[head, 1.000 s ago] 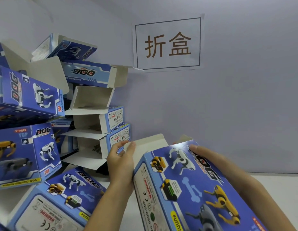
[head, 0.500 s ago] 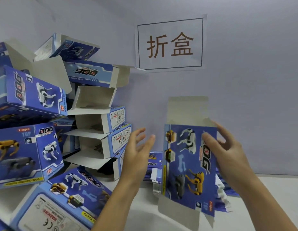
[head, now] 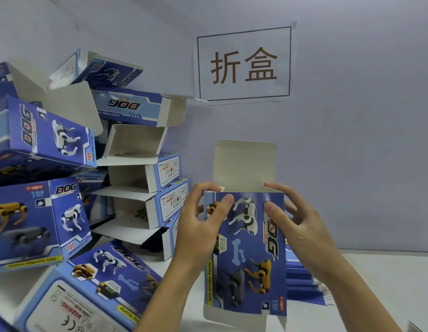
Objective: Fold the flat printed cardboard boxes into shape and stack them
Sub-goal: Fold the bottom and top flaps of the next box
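I hold a blue printed cardboard box (head: 246, 257) upright in front of me, its grey top flap (head: 244, 164) standing open. My left hand (head: 201, 226) grips its upper left edge, thumb on the printed front and fingers behind. My right hand (head: 296, 224) grips the upper right edge the same way. A pile of folded boxes (head: 64, 183) with open flaps leans against the wall on the left. A stack of flat blue boxes (head: 301, 281) lies on the table behind the held box, at the right.
A paper sign (head: 244, 65) with two printed characters hangs on the lilac wall. A folded box (head: 88, 291) lies on its side at the lower left on the white table (head: 380, 279).
The box has swung from lying tilted to upright. My left hand, open beside it half a second ago, now grips its left edge. Both hands hold it near the top.
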`<state>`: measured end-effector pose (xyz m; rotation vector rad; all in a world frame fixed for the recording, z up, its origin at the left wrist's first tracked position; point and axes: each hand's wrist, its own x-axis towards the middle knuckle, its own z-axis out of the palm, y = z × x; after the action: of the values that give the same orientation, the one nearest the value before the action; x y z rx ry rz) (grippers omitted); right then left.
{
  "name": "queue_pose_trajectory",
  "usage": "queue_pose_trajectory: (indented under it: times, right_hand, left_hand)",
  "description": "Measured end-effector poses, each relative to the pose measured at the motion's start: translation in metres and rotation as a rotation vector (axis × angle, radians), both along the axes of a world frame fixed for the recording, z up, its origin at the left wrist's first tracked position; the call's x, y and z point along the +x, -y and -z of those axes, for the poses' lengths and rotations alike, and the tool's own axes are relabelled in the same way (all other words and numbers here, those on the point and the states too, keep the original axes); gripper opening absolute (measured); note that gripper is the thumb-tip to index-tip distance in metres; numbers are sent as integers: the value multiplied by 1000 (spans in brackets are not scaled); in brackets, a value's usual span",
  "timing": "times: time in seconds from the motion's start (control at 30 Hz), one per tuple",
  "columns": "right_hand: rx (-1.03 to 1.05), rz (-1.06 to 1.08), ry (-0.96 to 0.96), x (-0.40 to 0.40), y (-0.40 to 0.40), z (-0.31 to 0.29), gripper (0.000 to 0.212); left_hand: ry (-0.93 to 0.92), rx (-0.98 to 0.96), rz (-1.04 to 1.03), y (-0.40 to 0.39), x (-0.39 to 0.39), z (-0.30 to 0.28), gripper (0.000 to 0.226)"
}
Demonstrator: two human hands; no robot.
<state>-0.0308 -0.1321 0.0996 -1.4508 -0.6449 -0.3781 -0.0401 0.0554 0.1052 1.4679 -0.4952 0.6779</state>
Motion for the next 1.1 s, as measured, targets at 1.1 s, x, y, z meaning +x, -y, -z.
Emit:
queue_pose_trajectory:
  times: [1.1]
  right_hand:
    - [309, -94, -132, -2, -32, 1, 31]
  left_hand:
    - [-19, -450, 88, 1, -1, -3, 34]
